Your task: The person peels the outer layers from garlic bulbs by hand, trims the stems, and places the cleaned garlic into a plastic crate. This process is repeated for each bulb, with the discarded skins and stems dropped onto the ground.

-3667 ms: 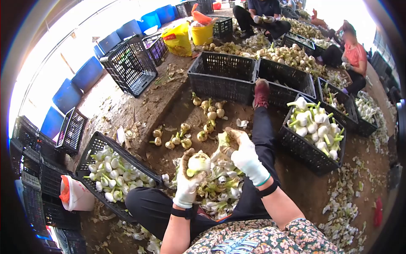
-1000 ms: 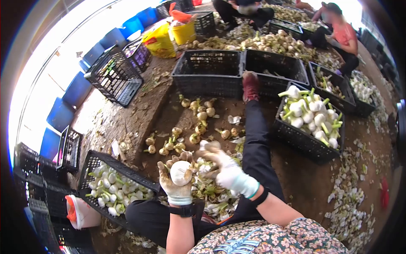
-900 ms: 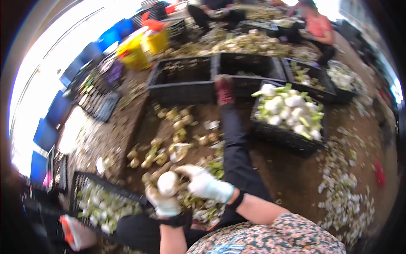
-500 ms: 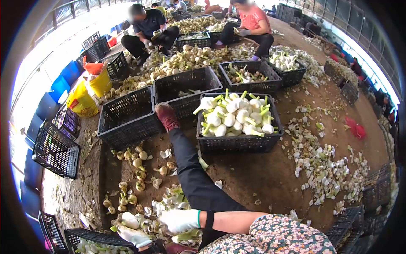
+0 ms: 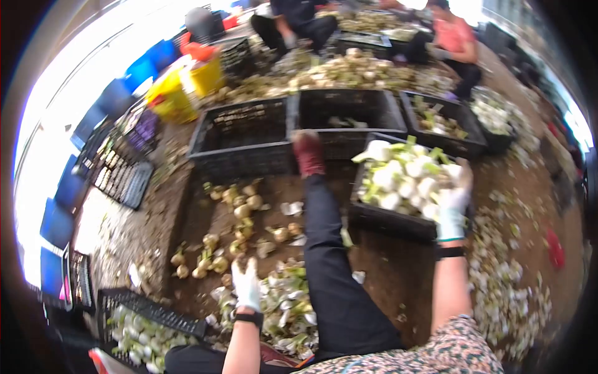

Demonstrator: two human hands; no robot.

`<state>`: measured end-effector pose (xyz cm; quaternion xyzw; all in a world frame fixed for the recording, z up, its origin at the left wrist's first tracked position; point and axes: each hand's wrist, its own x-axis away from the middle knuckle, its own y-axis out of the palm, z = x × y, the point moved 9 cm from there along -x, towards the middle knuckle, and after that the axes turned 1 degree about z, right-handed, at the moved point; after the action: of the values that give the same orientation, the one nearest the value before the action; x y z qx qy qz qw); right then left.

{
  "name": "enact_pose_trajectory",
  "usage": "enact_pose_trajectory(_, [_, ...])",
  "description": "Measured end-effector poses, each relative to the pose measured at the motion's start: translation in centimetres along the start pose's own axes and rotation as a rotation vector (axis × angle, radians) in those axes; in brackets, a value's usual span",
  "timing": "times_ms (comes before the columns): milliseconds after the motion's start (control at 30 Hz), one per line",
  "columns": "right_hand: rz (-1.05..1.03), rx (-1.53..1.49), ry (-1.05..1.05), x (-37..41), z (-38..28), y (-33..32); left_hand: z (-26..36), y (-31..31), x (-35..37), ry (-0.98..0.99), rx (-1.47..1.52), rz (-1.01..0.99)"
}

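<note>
Head camera looks down, near left hand (image 5: 246, 283).

Two black crates (image 5: 243, 159) (image 5: 341, 143) stood side by side on the earth floor. Beyond them lay a long heap of unpeeled bulbs (image 5: 349, 68), with a person in dark clothes (image 5: 293, 19) and a person in a pink top (image 5: 455, 43) seated behind it. A yellow bucket (image 5: 205, 75) and blue drums (image 5: 140, 71) lined the left side. Peel scraps (image 5: 504, 299) littered the ground at right, near a red object (image 5: 554, 249).

No legible text or labels
</note>
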<state>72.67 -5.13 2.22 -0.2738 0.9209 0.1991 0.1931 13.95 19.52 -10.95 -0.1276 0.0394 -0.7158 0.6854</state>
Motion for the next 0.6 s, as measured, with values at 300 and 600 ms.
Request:
enact_pose_trajectory(300, [-0.222,1.270,-0.015,0.1,6.4,-16.1,-4.8,2.8,-20.0,-0.021,-0.636,0.260])
enact_pose_trajectory(600, [-0.300,1.172,-0.043,4.0,7.2,2.0,-9.4,3.9,-29.8,-0.235,-0.312,0.088])
